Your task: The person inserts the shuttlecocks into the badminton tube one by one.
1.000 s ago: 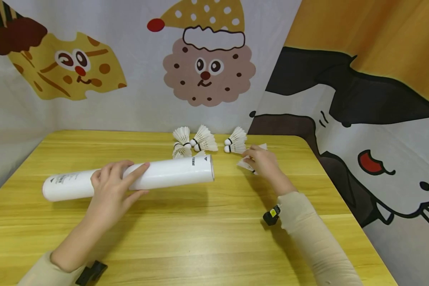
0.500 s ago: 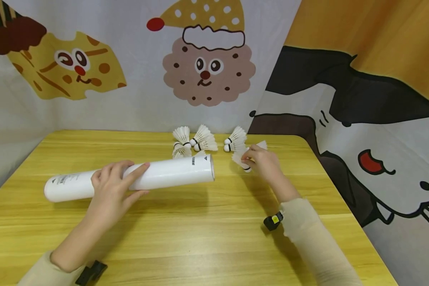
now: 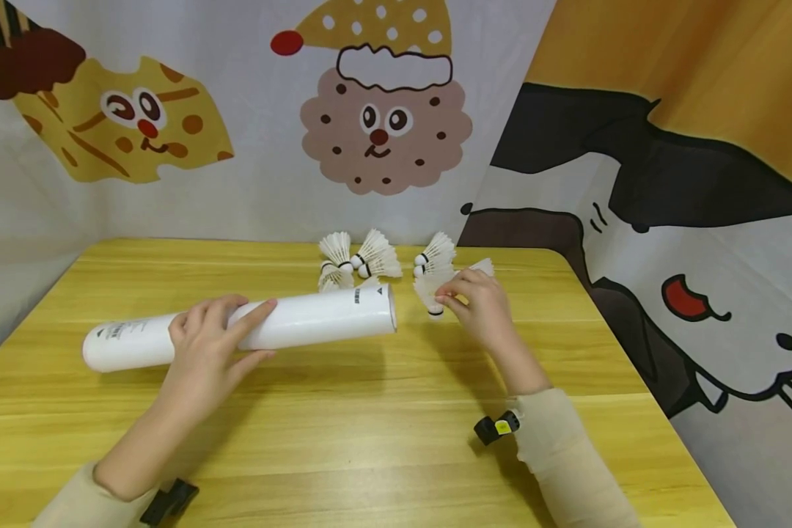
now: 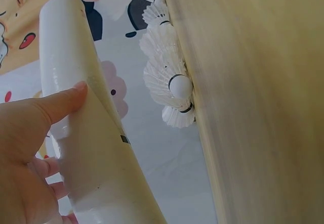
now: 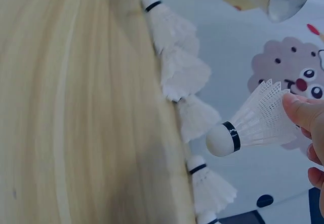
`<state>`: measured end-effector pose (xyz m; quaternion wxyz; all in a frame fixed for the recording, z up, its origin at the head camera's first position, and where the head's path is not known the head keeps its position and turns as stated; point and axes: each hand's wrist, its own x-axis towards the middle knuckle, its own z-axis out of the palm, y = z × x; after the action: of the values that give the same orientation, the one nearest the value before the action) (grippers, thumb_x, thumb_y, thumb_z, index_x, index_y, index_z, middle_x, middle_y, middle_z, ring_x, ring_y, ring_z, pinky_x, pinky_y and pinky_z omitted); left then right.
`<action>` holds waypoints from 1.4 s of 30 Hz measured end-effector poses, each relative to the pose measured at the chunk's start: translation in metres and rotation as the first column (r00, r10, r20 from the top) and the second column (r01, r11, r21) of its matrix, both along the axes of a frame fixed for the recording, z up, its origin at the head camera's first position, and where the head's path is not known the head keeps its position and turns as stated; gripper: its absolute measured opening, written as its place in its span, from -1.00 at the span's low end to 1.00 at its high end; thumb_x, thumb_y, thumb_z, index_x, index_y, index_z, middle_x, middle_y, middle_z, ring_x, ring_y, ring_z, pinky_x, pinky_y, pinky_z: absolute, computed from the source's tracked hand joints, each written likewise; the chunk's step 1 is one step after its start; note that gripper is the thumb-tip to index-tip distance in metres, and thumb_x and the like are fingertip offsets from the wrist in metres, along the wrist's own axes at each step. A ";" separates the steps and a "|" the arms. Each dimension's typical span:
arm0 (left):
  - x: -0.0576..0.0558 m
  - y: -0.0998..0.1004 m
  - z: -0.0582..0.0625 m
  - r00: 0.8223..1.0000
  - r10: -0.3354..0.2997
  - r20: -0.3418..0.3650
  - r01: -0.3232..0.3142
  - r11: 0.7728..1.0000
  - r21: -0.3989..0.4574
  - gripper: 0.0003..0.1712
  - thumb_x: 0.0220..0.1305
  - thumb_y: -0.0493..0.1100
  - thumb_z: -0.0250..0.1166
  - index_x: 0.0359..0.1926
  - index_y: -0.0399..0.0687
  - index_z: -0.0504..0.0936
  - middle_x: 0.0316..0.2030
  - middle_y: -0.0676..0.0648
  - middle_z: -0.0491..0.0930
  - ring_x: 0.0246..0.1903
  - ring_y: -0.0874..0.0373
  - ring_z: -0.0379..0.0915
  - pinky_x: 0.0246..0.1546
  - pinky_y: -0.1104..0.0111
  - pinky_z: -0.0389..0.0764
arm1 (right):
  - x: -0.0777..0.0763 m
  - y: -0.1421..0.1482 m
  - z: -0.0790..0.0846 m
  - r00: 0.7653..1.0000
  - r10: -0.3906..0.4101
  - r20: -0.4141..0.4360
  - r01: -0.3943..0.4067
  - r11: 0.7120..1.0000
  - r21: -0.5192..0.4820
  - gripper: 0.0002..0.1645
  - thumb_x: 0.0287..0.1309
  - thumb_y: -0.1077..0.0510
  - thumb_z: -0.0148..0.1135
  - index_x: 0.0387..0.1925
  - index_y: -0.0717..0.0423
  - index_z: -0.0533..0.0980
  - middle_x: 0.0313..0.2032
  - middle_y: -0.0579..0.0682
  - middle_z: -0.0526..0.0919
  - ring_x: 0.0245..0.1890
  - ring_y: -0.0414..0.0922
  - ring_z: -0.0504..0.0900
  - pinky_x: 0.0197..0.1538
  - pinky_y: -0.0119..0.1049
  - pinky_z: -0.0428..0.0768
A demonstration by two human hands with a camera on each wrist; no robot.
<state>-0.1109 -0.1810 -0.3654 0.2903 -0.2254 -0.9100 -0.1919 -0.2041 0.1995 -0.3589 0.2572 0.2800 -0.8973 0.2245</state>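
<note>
Head view: left hand point(image 3: 207, 352) wrapped around white tube point(image 3: 323, 319), thumb and fingers spread along its near side, grip closed to tube width. Tube is above the wooden table point(image 3: 383, 440), lying roughly sideways, right end slightly higher. Right hand point(image 3: 485, 304) pinches a shuttlecock point(image 3: 427, 287) by its skirt, thumb and fingertips nearly together, cork pointing down, right of the tube's end and apart from it. Loose shuttlecocks point(image 3: 376, 257) lie near the far edge: a cluster behind the tube, partly hidden by it, plus a pair point(image 3: 438, 249) further right. Another skirt point(image 3: 485, 265) pokes out behind the right hand. Printed curtain point(image 3: 251, 205) behind.

Left wrist view: thumb on one side of the tube, other fingers partly visible past its edge. Loose shuttlecocks in a row on the table. Right hand at top, cut off, blurry skirt beside it.

Right wrist view: thumb at the skirt's rim, fingers partly out of frame. Cork and black band clear, held off the table. Tube's round end at top.
</note>
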 end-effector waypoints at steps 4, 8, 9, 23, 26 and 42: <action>-0.001 0.000 0.000 1.000 -0.004 0.008 0.004 1.000 0.001 -0.23 -0.12 0.22 0.31 0.20 0.25 0.38 0.00 -0.25 0.34 -0.03 -0.28 0.16 -0.09 -0.18 0.01 | 0.007 -0.004 0.005 1.000 0.005 -0.012 -0.006 0.997 -0.070 -0.91 -0.09 0.09 0.34 -0.49 0.00 0.63 -0.46 -0.18 0.54 -0.37 -0.17 0.43 -0.25 -0.22 0.32; -0.001 0.000 0.000 1.000 -0.003 0.013 0.003 1.000 -0.002 -0.13 -0.27 0.00 0.46 0.20 0.25 0.38 0.00 -0.25 0.34 -0.03 -0.27 0.16 -0.09 -0.18 0.01 | 0.013 -0.008 0.009 0.999 0.017 -0.041 -0.025 0.980 -0.195 -0.93 -0.10 0.14 0.35 -0.49 0.05 0.64 -0.48 -0.15 0.54 -0.41 -0.17 0.40 -0.24 -0.21 0.29; -0.001 0.000 0.000 1.000 -0.003 0.014 0.003 1.000 -0.003 -0.13 -0.27 -0.01 0.47 0.20 0.25 0.38 0.00 -0.25 0.34 -0.03 -0.27 0.16 -0.09 -0.17 0.01 | 0.014 -0.009 0.009 0.999 0.017 -0.052 -0.028 0.972 -0.234 -0.94 -0.11 0.17 0.36 -0.50 0.07 0.64 -0.50 -0.14 0.53 -0.43 -0.17 0.40 -0.24 -0.22 0.29; 0.000 0.001 0.001 1.000 0.021 0.018 -0.022 1.000 0.019 -0.21 0.07 0.50 -0.20 0.18 0.23 0.41 -0.02 -0.25 0.35 -0.03 -0.28 0.16 -0.09 -0.17 0.00 | 0.045 -0.036 0.039 0.986 0.079 -0.144 -0.156 0.726 -0.670 -0.92 -0.20 0.50 0.32 -0.56 0.38 0.57 -0.61 0.09 0.36 -0.52 -0.11 0.28 -0.41 -0.29 0.27; 0.001 0.001 0.001 0.999 0.024 0.023 -0.024 0.999 0.029 -0.21 0.06 0.50 -0.18 0.18 0.23 0.41 -0.02 -0.25 0.35 -0.03 -0.28 0.16 -0.10 -0.17 0.00 | 0.055 -0.046 0.050 0.982 0.083 -0.168 -0.177 0.703 -0.689 -0.91 -0.23 0.55 0.30 -0.58 0.43 0.54 -0.64 0.10 0.32 -0.53 -0.11 0.26 -0.43 -0.29 0.24; 0.001 0.002 0.002 0.999 0.003 0.050 -0.007 0.996 0.086 -0.24 -0.11 0.23 0.32 0.19 0.22 0.39 -0.02 -0.23 0.36 -0.02 -0.26 0.15 -0.10 -0.18 -0.01 | 0.054 -0.073 0.028 0.973 0.206 -0.100 -0.201 0.560 -0.803 -0.91 -0.16 0.41 0.31 -0.54 0.40 0.55 -0.63 -0.03 0.34 -0.53 -0.18 0.26 -0.45 -0.40 0.23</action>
<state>-0.1098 -0.1789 -0.3637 0.2776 -0.2056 -0.9084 -0.2355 -0.1499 0.1263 -0.3309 0.3262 0.2331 -0.6589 0.6364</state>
